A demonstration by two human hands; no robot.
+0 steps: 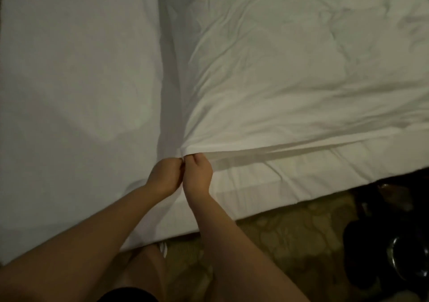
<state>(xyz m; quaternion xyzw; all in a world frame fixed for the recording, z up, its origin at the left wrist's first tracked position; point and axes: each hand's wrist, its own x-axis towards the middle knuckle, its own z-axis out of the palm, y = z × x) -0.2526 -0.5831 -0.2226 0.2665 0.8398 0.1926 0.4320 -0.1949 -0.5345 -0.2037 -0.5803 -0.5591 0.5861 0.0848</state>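
Both our hands meet at one spot. Our left hand (166,174) and our right hand (198,174) touch knuckle to knuckle, fingers curled in tight. Together they pinch the near left corner of the white duvet (278,81). The cloth bunches into a small knot at our fingertips, and creases fan out from it across the cover.

The duvet lies rumpled over the right part of the bed (255,199). To its left, the sheet (69,69) lies smooth and uncovered. The bed's near side drops to a patterned carpet (290,243). At the far right of the carpet stand some dark objects (394,243), too dim to tell apart; one shows a shiny round rim. Something small and white (163,248) peeks out at the foot of the bed between our forearms, just above our bare knee (144,269). Our forearms cross the bed's near edge and hide part of it.

From the pinched corner, the duvet's near edge runs off to the right. It is drawn taut and raised a little off the sheet, with a thin shadow under it. The left edge runs straight away from us, with a band of shadow beside it. So the corner points toward us and to the left. Both edges leave the picture, so we cannot tell which one is longer.
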